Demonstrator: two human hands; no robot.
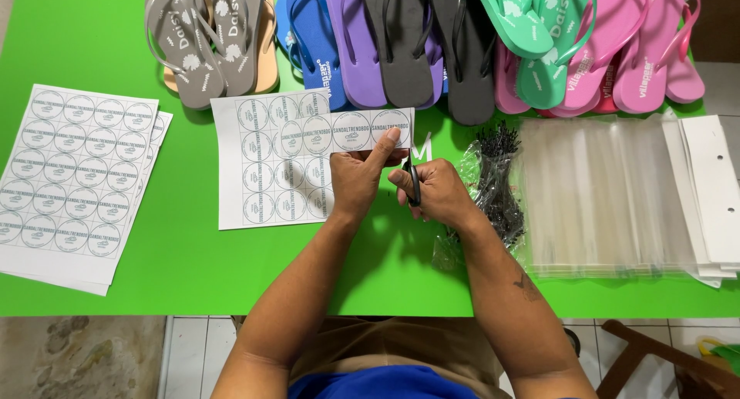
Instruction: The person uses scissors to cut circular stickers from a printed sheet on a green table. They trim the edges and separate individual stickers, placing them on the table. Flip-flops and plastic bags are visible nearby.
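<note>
My left hand (358, 179) pinches a paper strip of round printed labels (339, 131) by its right end, holding it above the green table (177, 252). My right hand (437, 192) grips black-handled scissors (413, 179), whose blades point up at the strip's right edge. Under the strip lies a white sheet of the same round labels (262, 191), partly cut.
A stack of full label sheets (69, 183) lies at the left. Rows of flip-flops (401, 44) in grey, blue, purple, black, mint and pink line the far edge. To the right are a bag of black plastic ties (497, 183), clear plastic bags (601, 195) and white card headers (713, 183).
</note>
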